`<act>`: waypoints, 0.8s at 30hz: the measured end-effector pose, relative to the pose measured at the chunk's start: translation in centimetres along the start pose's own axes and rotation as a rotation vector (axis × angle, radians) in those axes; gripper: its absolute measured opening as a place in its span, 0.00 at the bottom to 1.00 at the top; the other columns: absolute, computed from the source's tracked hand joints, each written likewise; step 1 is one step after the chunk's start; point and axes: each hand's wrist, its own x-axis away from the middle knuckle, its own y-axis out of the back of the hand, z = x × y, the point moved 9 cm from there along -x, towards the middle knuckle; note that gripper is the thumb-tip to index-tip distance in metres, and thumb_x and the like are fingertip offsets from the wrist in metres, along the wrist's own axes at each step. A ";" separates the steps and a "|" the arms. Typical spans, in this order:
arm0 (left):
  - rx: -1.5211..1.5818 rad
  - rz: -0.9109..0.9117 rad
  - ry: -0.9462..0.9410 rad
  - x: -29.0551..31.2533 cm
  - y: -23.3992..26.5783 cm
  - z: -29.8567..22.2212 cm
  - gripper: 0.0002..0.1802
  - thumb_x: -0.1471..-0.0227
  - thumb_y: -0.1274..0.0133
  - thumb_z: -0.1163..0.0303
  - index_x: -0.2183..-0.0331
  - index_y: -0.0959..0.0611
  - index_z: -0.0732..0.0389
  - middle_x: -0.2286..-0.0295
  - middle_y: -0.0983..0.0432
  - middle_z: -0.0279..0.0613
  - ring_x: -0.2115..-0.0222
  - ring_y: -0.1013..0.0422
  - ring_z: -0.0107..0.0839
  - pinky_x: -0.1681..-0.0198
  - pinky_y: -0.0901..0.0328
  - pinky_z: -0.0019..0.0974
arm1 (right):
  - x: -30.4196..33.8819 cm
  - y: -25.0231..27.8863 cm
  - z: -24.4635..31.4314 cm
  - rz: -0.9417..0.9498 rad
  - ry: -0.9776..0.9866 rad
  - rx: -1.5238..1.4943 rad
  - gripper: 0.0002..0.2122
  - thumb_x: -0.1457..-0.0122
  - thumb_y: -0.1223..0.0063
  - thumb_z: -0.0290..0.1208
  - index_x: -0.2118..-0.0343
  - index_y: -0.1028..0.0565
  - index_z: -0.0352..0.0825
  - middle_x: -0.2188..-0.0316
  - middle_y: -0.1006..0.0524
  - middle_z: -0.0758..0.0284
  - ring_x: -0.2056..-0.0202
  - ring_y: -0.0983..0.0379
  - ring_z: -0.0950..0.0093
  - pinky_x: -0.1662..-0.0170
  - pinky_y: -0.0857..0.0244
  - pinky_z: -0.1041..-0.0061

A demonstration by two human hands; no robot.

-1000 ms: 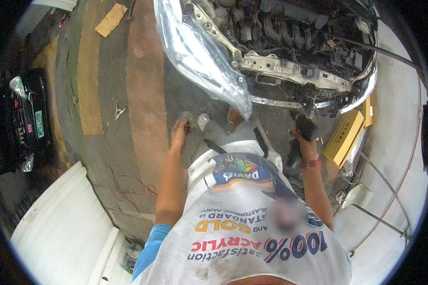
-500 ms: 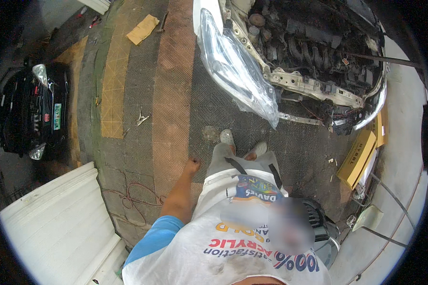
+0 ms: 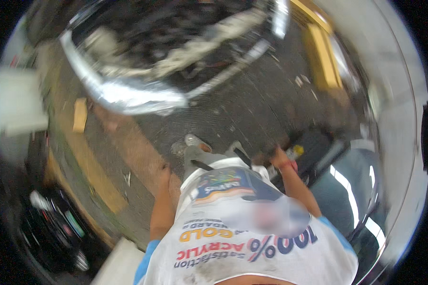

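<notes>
My left hand [image 3: 165, 173] hangs beside my left thigh over the brown-and-dark floor; motion blur hides its fingers. My right hand [image 3: 279, 157], with a red band at the wrist, is out to the right of my hips. Close to it lies a dark, blurred part [image 3: 314, 147] with a yellow spot, at the front of a dark glossy car [image 3: 352, 190]. Whether the hand touches that part or holds anything, I cannot tell. Ahead of my feet is an open engine bay [image 3: 142, 42], its headlight [image 3: 138, 97] wrapped in clear plastic.
A yellow cardboard box [image 3: 323, 57] stands along the pale wall at the far right. On the floor to the left lies a flat tan piece [image 3: 80, 115]. Another black car [image 3: 57, 223] is at the lower left, near a white panel [image 3: 119, 266].
My view has turned to the right, so the open engine bay has shifted left in the picture. My right arm and the dark car beside it have come into view.
</notes>
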 end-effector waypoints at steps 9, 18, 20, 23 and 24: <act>-0.285 0.565 -0.575 7.6 -10.0 -6.2 0.14 0.38 0.46 0.63 0.61 0.17 0.65 0.71 0.21 0.38 0.73 0.26 0.27 0.71 0.32 0.31 | -0.9 -3.0 -3.0 0.072 -0.224 -0.076 0.51 0.50 0.38 0.35 0.28 0.59 0.33 0.46 0.28 0.38 0.48 0.25 0.46 0.44 0.31 0.57; -1.333 1.165 -0.090 17.0 -14.2 -2.1 0.20 0.45 0.40 0.58 0.56 0.17 0.62 0.56 0.19 0.50 0.55 0.24 0.45 0.50 0.31 0.45 | -13.5 -21.2 -15.0 0.167 -0.408 -0.203 0.54 0.53 0.31 0.43 0.27 0.56 0.38 0.40 0.34 0.44 0.44 0.29 0.49 0.42 0.33 0.55; -1.269 1.296 -0.002 17.2 -11.0 -1.2 0.22 0.43 0.42 0.56 0.51 0.18 0.59 0.54 0.19 0.50 0.52 0.24 0.47 0.49 0.31 0.44 | -18.6 -25.8 -18.6 0.072 -0.417 -0.159 0.49 0.50 0.38 0.29 0.28 0.56 0.38 0.44 0.31 0.46 0.43 0.29 0.50 0.42 0.33 0.56; -1.364 1.250 0.350 17.8 -16.4 -5.7 0.16 0.41 0.46 0.61 0.54 0.17 0.55 0.55 0.19 0.48 0.50 0.26 0.48 0.45 0.33 0.48 | -27.1 -31.3 -24.6 0.049 -0.425 -0.043 0.42 0.49 0.38 0.29 0.31 0.48 0.39 0.48 0.27 0.53 0.47 0.26 0.54 0.46 0.32 0.56; -1.386 1.190 0.384 16.1 -15.4 -5.5 0.16 0.41 0.45 0.59 0.55 0.17 0.58 0.57 0.19 0.48 0.54 0.25 0.45 0.48 0.32 0.46 | -29.5 -33.2 -26.5 0.033 -0.426 -0.025 0.39 0.48 0.38 0.29 0.33 0.45 0.40 0.50 0.26 0.56 0.49 0.26 0.55 0.46 0.32 0.55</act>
